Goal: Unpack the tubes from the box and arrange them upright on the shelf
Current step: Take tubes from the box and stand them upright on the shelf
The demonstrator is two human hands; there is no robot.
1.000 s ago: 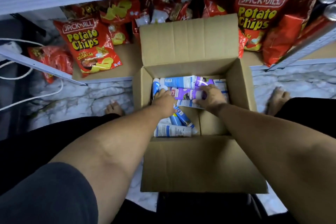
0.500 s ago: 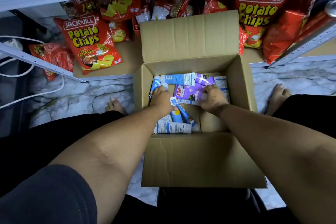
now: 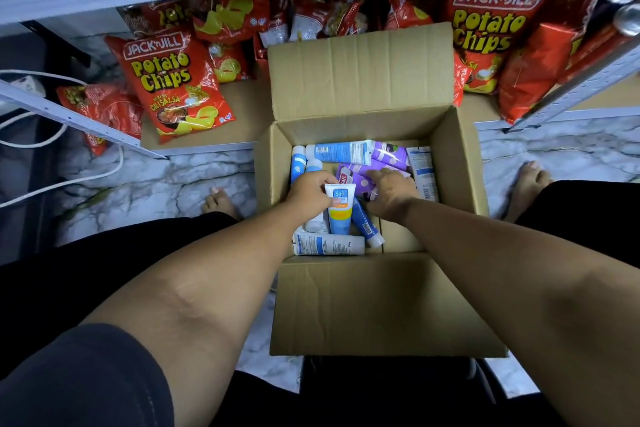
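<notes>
- The cardboard box [image 3: 457, 163] stands open on the marble floor [image 3: 166, 184], between the person's bare feet, with its far flap raised and its near flap folded outward.
- Left hand [image 3: 310, 192]: fingers curled round the flat end of a white, orange and blue tube [image 3: 339, 210] marked "Safi", gripping it; the tube is still inside the box opening, its cap end pointing toward the person.
- Right hand [image 3: 389, 192]: palm down on the purple tubes [image 3: 356, 175] in the box; whether the fingers grip one cannot be determined.
- Other blue-and-white tubes [image 3: 341, 152] lie flat and crosswise in the box.
- The bottom shelf [image 3: 242, 121] beyond the box carries red potato chip bags [image 3: 169, 80], one lying flat to the left and several leaning to the right.
</notes>
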